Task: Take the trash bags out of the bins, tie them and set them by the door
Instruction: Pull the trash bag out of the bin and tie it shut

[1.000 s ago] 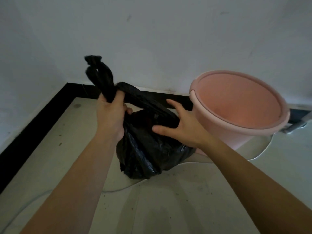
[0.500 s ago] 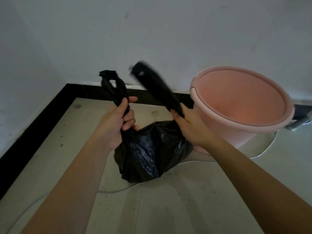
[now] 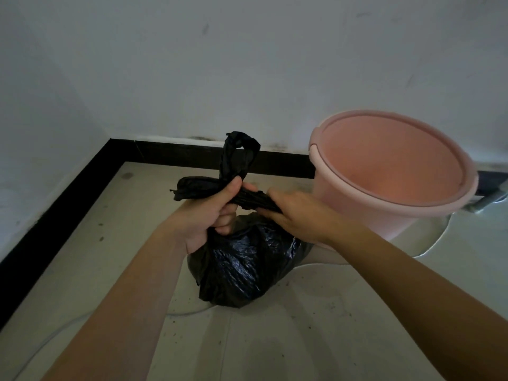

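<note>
Black thin-film trash bag (image 3: 242,268) sits on the floor near its far edge, just beside the pink bin (image 3: 362,218). Left hand (image 3: 203,215) and right hand (image 3: 297,213) each hold a twisted handle, grip tight. Judged soft, light and slippery; best held close to the crossing.

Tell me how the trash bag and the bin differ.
The trash bag is black and crumpled; the bin is pink, smooth and rigid. The trash bag's top is twisted, held by the left hand and right hand; the bin stands open and untouched. Both are near the wall.
</note>
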